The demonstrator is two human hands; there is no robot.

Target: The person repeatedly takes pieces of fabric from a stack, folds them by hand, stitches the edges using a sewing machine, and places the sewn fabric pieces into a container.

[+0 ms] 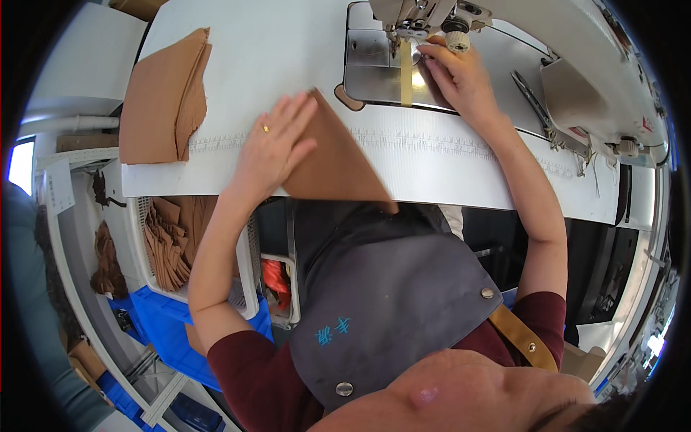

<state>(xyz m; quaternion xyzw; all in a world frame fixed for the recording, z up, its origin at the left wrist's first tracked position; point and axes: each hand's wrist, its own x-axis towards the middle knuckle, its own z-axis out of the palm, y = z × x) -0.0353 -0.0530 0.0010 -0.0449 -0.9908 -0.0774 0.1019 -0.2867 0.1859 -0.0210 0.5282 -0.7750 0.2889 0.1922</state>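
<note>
In the head view, from where I stand, the left hand [277, 144] lies at about half past ten of the middle, palm down and fingers slightly spread, pressing on a brown cloth piece [331, 162] rather than gripping it. That piece sits on the white table [446, 180], one corner toward twelve, its lower edge running out to the table's near edge at six. Over at one o'clock, the right hand [461, 75] has thumb and fingers bent close to the needle of the sewing machine [597, 93]; I cannot tell whether they pinch anything. Just to their nine o'clock, a yellow strip [407, 75] runs down across the metal plate [371, 83]. A stack of brown cloth [158, 101] rests at ten o'clock, a slim dark tool [531, 101] at two, and a white basket [252, 263] holding more brown pieces [169, 248] at nine, below the tabletop.
</note>
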